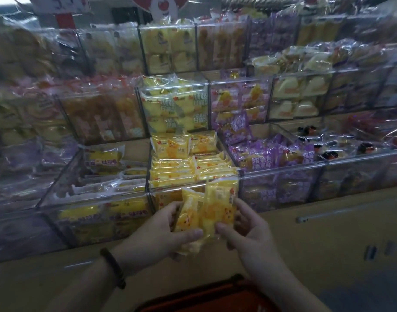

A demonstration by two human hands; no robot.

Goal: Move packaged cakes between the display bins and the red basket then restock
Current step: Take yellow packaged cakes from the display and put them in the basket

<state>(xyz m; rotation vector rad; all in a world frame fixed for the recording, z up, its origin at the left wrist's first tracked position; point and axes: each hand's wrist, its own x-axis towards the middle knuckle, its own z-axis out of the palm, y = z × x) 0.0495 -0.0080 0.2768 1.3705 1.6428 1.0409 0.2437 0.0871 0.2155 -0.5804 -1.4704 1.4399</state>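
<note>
Okay, your left hand (161,230) and right hand (249,233) both pinch yellow plastic-wrapped cake packets (217,206), clear acrylic yellow-cake bin (168,189) just beyond your fingertips.

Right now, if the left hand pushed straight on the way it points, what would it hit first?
The left hand grips the yellow cake packets, so those lead. Pushed on, they would likely meet the clear front wall of the yellow-cake bin, though depth is unclear.
</note>
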